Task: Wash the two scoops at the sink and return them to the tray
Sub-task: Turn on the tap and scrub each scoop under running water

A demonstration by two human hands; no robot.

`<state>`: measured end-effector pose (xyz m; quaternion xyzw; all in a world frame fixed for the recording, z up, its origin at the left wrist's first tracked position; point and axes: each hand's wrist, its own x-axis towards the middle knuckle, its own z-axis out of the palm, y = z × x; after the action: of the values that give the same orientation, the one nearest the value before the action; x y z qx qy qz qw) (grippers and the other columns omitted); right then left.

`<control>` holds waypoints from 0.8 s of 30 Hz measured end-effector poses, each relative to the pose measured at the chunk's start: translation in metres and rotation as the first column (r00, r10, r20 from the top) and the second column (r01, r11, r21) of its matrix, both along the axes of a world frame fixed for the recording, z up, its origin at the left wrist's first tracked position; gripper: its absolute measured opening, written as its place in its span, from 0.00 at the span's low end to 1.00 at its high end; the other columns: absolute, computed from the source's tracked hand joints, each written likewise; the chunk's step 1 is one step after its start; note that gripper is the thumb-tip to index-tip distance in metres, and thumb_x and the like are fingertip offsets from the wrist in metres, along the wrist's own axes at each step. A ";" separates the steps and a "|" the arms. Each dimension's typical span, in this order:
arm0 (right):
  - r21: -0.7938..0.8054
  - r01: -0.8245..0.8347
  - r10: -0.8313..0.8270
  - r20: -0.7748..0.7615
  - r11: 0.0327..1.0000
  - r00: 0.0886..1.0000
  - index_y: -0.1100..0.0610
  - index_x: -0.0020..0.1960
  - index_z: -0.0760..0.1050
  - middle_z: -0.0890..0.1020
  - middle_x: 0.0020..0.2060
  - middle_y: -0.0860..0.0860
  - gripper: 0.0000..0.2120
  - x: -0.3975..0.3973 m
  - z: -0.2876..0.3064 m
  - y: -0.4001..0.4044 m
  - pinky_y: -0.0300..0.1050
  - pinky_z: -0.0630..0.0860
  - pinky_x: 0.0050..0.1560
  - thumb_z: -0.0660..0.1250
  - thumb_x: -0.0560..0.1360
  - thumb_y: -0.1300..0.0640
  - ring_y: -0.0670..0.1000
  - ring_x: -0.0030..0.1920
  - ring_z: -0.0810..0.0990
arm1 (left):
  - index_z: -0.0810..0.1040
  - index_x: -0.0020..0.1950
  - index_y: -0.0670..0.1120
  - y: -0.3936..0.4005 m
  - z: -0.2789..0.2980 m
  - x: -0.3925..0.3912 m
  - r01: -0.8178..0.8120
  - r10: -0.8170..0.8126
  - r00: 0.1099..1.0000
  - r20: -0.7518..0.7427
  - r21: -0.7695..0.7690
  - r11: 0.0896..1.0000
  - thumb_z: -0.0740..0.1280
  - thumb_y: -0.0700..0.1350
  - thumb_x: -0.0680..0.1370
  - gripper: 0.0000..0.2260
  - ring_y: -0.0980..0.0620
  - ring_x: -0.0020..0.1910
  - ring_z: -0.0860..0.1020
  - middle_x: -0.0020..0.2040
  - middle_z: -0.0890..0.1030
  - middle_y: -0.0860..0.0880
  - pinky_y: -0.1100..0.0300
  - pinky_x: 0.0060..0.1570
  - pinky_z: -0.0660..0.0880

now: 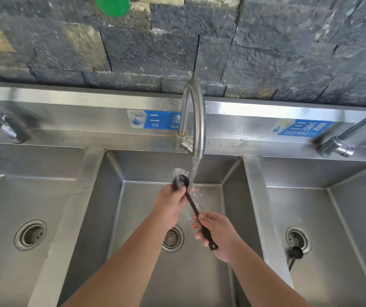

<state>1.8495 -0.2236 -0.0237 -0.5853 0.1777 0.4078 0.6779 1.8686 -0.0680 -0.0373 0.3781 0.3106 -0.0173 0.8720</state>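
Observation:
A black long-handled scoop (191, 202) is held over the middle sink basin (133, 218), its bowl just left of the running water from the curved tap (194, 120). My left hand (171, 204) grips the bowl end, fingers around it, and water splashes on the bowl. My right hand (217, 235) holds the handle end, whose tip sticks out below the fingers. A second black scoop (295, 255) lies in the right basin beside its drain. No tray is in view.
Three steel basins sit side by side, each with a drain: left (30, 234), middle (173, 239), right (298, 239). Other taps stand at far left (5, 127) and far right (341, 145). A dark stone wall rises behind, with a green object (113, 5) at the top.

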 end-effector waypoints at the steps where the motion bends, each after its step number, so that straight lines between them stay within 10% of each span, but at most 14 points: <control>1: 0.010 -0.004 0.004 0.001 1.000 1.000 0.63 0.48 0.77 0.82 0.31 0.55 0.08 0.002 0.000 0.004 0.37 0.64 0.19 0.61 0.81 0.63 0.51 0.24 0.77 | 0.77 0.50 0.37 0.003 0.003 0.000 -0.009 0.009 1.000 0.010 0.001 1.000 0.61 0.31 0.79 0.07 0.50 0.41 0.81 0.43 0.83 0.44 0.61 0.44 0.79; 13: 0.212 0.073 -0.083 0.039 0.975 0.996 0.60 0.48 0.77 0.82 0.31 0.53 0.08 0.044 0.025 0.043 0.35 0.65 0.19 0.61 0.81 0.61 0.47 0.25 0.77 | 0.77 0.58 0.37 0.005 0.039 0.016 0.168 -0.163 0.986 -0.039 0.196 0.966 0.61 0.36 0.80 0.09 0.52 0.23 0.74 0.44 0.82 0.40 0.62 0.19 0.69; 24: 0.360 0.111 -0.099 -0.050 0.927 0.994 0.58 0.48 0.78 0.83 0.34 0.51 0.09 0.072 0.047 0.072 0.34 0.73 0.23 0.60 0.81 0.58 0.45 0.30 0.80 | 0.77 0.59 0.36 0.028 0.064 0.037 0.120 -0.117 0.993 -0.030 0.279 0.953 0.61 0.35 0.80 0.10 0.56 0.22 0.66 0.29 0.80 0.51 0.64 0.20 0.65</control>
<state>1.9212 -0.1515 0.0234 -0.4337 0.1412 0.4057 0.7920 1.9055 -0.0399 0.0265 0.5156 0.2922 -0.0278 0.8050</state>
